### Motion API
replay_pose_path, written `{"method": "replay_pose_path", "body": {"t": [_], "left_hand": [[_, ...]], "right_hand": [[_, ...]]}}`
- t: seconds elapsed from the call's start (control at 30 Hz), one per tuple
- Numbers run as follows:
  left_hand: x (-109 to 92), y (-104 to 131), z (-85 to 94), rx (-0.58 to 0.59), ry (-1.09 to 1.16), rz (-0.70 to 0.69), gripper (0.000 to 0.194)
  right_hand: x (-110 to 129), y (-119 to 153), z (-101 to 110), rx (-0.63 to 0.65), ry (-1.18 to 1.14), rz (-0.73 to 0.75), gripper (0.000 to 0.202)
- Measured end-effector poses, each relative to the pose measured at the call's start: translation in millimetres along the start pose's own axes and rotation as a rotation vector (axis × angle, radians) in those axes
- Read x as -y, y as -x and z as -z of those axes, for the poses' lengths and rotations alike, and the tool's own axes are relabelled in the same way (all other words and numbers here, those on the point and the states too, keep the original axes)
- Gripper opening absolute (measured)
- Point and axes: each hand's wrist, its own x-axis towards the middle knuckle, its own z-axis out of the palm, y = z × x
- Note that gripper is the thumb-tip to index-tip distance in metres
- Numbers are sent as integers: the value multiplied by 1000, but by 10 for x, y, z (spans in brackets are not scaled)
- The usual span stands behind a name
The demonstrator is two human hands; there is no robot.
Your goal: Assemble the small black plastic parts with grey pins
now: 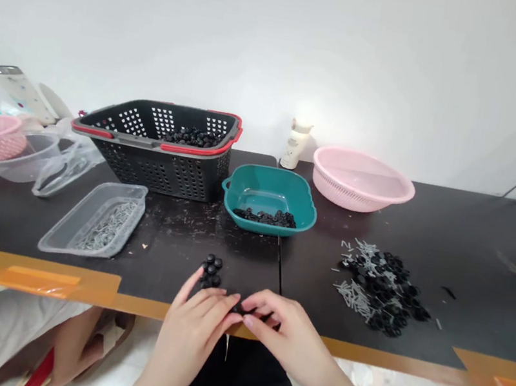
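Note:
At the table's front edge my left hand [198, 320] and my right hand [287, 331] meet, fingertips pinched together. Between them is a small black plastic part [238, 308], mostly covered by the fingers. More black shows under my right fingers, too hidden to name. Just beyond my left hand lies a small cluster of round black parts [211, 267], close to its index finger. Off to the right of my right hand spreads a pile of black parts [385, 298] mixed with short grey pins [354, 297].
A teal basin [274, 179] holds black parts. Behind left stands a black basket [164, 168] with more. A clear tray [52, 239] contains metal pins. At the back are a white tube [295, 145] and a pink colander [357, 199]. Another person's leg [77, 344] shows lower left.

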Motion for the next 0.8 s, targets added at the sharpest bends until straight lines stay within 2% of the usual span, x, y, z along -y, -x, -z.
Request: {"method": "replay_pose_path", "body": {"t": [0.13, 0.2, 0.27, 0.37, 0.5, 0.57, 0.63, 0.8], "left_hand": [[115, 31, -100, -65, -112, 38, 32], [140, 59, -129, -113, -162, 83, 34], [153, 83, -141, -144, -207, 107, 30], [163, 100, -140, -148, -266, 128, 25], [169, 102, -135, -134, -290, 165, 26], [174, 106, -138, -145, -259, 195, 24], [190, 113, -141, -155, -244, 209, 21], [288, 121, -118, -162, -297, 82, 21]], "right_hand": [[225, -228, 296, -179, 366, 143, 13], [397, -446, 510, -259, 551, 215, 15], [543, -760, 716, -256, 747, 191, 18], [622, -1322, 901, -115, 850, 147, 14], [522, -1883, 837, 171, 951, 60, 16], [472, -1999, 757, 229, 974, 33, 20], [457, -2016, 725, 221, 978, 20, 21], [579, -1754, 942, 49, 848, 54, 14]]}}
